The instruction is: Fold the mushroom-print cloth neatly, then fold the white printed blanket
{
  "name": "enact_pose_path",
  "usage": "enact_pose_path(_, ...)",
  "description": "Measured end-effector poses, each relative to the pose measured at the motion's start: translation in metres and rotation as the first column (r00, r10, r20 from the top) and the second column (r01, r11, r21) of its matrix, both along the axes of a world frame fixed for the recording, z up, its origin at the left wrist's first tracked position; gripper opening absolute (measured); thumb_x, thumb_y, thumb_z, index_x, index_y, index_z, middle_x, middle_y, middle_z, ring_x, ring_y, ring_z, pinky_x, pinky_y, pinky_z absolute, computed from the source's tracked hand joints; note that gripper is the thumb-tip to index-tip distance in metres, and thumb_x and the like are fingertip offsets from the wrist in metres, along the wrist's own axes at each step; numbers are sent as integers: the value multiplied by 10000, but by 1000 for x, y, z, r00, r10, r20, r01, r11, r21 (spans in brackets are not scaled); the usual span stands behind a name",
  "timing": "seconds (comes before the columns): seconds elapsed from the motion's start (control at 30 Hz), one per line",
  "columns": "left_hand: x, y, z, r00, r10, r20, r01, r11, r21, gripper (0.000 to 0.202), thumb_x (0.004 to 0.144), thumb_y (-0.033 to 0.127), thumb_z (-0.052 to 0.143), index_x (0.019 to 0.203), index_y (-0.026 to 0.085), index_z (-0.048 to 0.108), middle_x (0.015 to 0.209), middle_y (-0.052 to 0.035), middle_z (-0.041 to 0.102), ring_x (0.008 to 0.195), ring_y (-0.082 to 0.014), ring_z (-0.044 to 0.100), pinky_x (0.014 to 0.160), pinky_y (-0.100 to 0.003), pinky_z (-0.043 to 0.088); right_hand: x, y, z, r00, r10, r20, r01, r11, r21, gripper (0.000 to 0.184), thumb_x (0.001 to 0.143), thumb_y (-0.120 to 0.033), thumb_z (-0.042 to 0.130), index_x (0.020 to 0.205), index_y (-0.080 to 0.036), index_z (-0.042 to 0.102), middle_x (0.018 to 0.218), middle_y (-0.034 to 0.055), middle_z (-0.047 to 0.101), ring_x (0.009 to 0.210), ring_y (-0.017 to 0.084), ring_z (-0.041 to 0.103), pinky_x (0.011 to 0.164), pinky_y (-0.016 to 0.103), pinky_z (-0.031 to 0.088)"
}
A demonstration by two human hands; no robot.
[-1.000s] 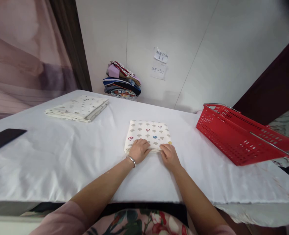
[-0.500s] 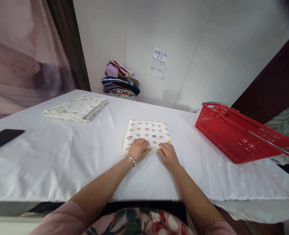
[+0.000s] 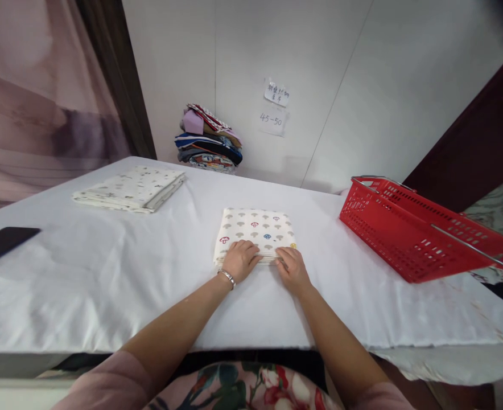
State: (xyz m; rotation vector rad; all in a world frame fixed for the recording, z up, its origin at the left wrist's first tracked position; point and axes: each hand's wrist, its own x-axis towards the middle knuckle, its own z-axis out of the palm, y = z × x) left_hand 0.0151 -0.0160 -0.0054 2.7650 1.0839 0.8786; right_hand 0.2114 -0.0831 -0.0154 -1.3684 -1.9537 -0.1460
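A folded white cloth (image 3: 255,228) printed with grey, red, blue and yellow mushrooms lies flat on the table in front of me. My left hand (image 3: 240,260), with a silver bracelet at the wrist, grips its near edge at the left, fingers on top and thumb at the fold. At the right part of that same edge, my right hand (image 3: 292,269) holds the layers in the same way. The folded layers show between the two thumbs.
A second folded white cloth (image 3: 132,188) with a small print lies at the back left. A dark flat device (image 3: 6,242) rests at the left edge. On the right stands a red plastic basket (image 3: 388,233). Folded fabrics (image 3: 209,142) are piled against the wall behind the white-covered table (image 3: 149,285).
Both hands stay on the near edge of the mushroom-print cloth, almost unmoved. The whole view has shifted very slightly.
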Motion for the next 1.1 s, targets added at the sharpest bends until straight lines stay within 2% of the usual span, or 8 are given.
enact_pose_path(0.33, 2, -3, 5, 999, 19, -43, -19, 1000, 14, 244, 896, 279, 376, 921, 198, 605, 889, -50, 595, 860, -193, 487, 769, -358, 360, -4, 0, 2, 998, -52, 17, 53, 998, -20, 246, 875, -202, 410, 1081, -200, 545, 1031, 62, 589, 976, 190, 505, 877, 370, 379)
enact_pose_path(0.57, 2, -5, 5, 999, 18, -43, -19, 1000, -2, 186, 833, 263, 482, 964, 207, 603, 934, -53, 594, 891, -208, 479, 788, -372, 359, -4, 2, 1, 999, -36, 3, 36, 999, -5, 257, 864, -200, 417, 1085, -208, 546, 1026, 67, 587, 973, 200, 506, 871, 384, 375)
enact_pose_path(0.87, 9, 0, 14, 990, 61, -128, -68, 996, -51, 133, 811, 265, 525, 890, 204, 614, 899, -45, 602, 890, -214, 498, 775, -363, 362, -5, 2, 2, 999, -43, -20, 42, 999, -34, 227, 877, -196, 408, 1056, -200, 548, 1006, 61, 591, 954, 192, 503, 863, 368, 369)
enact_pose_path(1.1, 13, 1, 17, 977, 48, -205, -45, 999, 20, 98, 812, 217, 499, 817, 183, 591, 853, -65, 591, 833, -213, 509, 712, -349, 362, -8, 3, 2, 998, -50, 23, 50, 999, 8, 242, 871, -207, 429, 1086, -205, 540, 1041, 67, 587, 983, 203, 493, 883, 383, 358)
